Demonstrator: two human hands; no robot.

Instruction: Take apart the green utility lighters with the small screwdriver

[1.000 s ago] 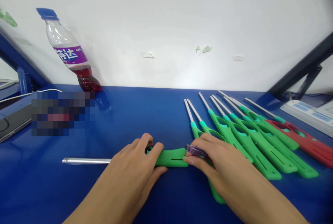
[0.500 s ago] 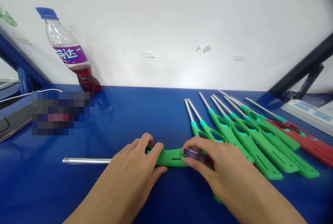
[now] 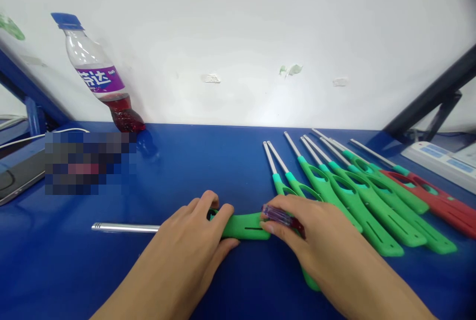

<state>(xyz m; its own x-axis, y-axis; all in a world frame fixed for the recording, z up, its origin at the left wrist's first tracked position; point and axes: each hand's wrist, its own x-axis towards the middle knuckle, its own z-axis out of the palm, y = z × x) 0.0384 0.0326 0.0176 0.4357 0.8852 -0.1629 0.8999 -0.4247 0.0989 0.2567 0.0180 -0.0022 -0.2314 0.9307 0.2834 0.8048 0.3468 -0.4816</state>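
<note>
A green long-nosed gas lighter lies crosswise on the blue table, its metal tube pointing left. My left hand is closed round its trigger-ring part, fingers and thumb on either side of the handle. At the handle's right end, my right hand pinches a small see-through purple-and-red piece between thumb and fingers. Its exact kind I cannot make out. That hand is right against the end of the lighter, and the contact there is partly hidden. Beneath the right hand, the end of another green lighter shows.
Several green lighters lie side by side to the right, with red lighters beyond them. A white power strip is at the far right. On the left stand a drink bottle and a dark flat device.
The purple piece has tilted, and its near end has shifted slightly up and left in my right hand's pinch. The held lighter has moved a touch to the right; my left hand keeps its grip.
</note>
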